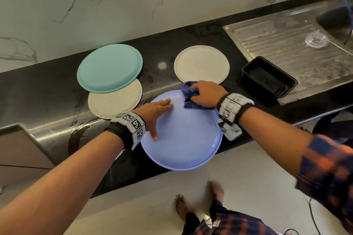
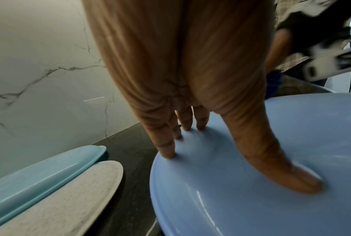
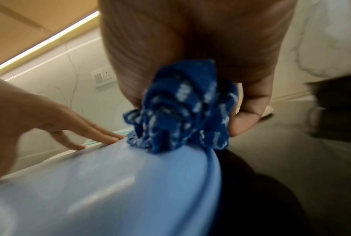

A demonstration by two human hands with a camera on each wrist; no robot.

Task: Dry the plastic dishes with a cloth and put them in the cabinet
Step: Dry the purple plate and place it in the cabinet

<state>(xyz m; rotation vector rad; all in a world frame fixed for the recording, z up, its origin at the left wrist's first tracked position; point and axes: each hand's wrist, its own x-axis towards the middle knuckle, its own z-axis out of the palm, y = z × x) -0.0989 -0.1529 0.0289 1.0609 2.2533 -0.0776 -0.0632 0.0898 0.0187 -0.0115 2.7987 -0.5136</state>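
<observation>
A large blue plastic plate (image 1: 183,139) (image 2: 241,207) (image 3: 109,191) lies upside down at the counter's front edge, partly overhanging it. My left hand (image 1: 158,112) (image 2: 190,95) presses flat on its left side with straight, spread fingers. My right hand (image 1: 206,93) (image 3: 190,47) grips a bunched dark blue patterned cloth (image 1: 189,93) (image 3: 182,111) against the plate's far right rim. A teal plate (image 1: 109,67) (image 2: 39,172) lies upside down, overlapping a speckled white plate (image 1: 114,101) (image 2: 69,199). Another white plate (image 1: 201,64) lies behind my right hand.
A black rectangular tray (image 1: 267,78) sits right of the white plate, by the steel draining board (image 1: 286,34) with a clear lid (image 1: 316,40). The sink basin (image 1: 336,19) is far right. The black counter (image 1: 47,91) is wet in places. Bare feet stand below.
</observation>
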